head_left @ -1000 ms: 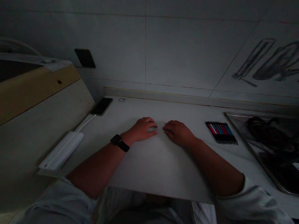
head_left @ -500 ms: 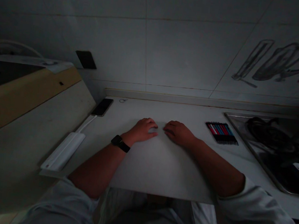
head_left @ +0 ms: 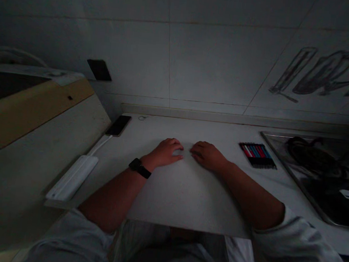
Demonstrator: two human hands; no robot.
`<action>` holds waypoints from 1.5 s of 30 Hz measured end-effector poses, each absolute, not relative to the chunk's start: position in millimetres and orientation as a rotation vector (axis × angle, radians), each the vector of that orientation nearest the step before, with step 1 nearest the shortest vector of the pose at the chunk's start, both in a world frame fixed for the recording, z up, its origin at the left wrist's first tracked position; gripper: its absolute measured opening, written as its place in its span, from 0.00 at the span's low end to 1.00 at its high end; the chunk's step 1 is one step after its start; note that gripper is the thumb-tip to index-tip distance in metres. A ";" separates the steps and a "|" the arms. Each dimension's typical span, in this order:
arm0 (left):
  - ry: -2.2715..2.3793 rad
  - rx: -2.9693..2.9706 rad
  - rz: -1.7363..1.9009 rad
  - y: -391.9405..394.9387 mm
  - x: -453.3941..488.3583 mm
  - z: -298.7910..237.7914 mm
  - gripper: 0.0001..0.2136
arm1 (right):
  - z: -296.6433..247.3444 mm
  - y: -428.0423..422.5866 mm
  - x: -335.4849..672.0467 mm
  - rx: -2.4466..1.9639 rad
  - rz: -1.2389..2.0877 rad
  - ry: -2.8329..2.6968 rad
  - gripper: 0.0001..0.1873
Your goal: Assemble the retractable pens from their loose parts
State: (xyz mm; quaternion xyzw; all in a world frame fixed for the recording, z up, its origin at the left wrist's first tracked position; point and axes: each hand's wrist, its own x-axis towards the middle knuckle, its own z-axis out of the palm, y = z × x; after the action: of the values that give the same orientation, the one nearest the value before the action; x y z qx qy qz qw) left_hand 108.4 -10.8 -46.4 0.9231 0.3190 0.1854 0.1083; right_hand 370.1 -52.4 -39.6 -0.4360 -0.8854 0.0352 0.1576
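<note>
My left hand (head_left: pixel 168 152) rests on the white countertop (head_left: pixel 192 198), its fingers loosely curved and the thumb apart from them. A black watch (head_left: pixel 140 168) circles that wrist. Facing it across a small gap, my right hand (head_left: pixel 206 154) lies on the same surface with fingers bent and slightly apart. Neither hand holds anything. To the right of my right hand lies a flat pack of coloured pens (head_left: pixel 257 155), red, blue and white in a dark sleeve. Beyond my left hand, to the left, is a black phone (head_left: pixel 118 125).
A white power strip (head_left: pixel 73 178) with a cable lies at left against a slanted panel (head_left: pixel 52 144). A thin ring (head_left: pixel 142 118) sits near the back wall. At right is a metal-rimmed gas stove (head_left: pixel 299 182). A dark socket plate (head_left: pixel 99 70) is on the tiled wall.
Both hands keep the same pose and place on the countertop. The whole view has shifted very slightly.
</note>
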 end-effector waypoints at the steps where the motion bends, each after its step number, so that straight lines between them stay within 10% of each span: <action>1: 0.939 2.718 0.545 -10.5 108.3 -46.8 0.16 | -39.4 -52.4 370.1 -1.251 0.100 -2.538 0.15; 34: 0.961 2.629 0.844 -10.0 108.3 -41.6 0.19 | 23.1 -57.1 400.7 -1.323 -0.206 -1.926 0.24; 45: 0.945 2.636 0.808 -8.2 107.0 -42.3 0.18 | 5.6 -63.4 563.0 -2.388 -0.037 -1.312 0.30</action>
State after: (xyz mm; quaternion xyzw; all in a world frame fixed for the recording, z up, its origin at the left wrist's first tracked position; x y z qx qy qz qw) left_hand 107.0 -8.2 -42.3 0.8985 0.3223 0.2755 0.1135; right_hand 563.0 -63.4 5.6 -0.8574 -0.4711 -0.0133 0.2068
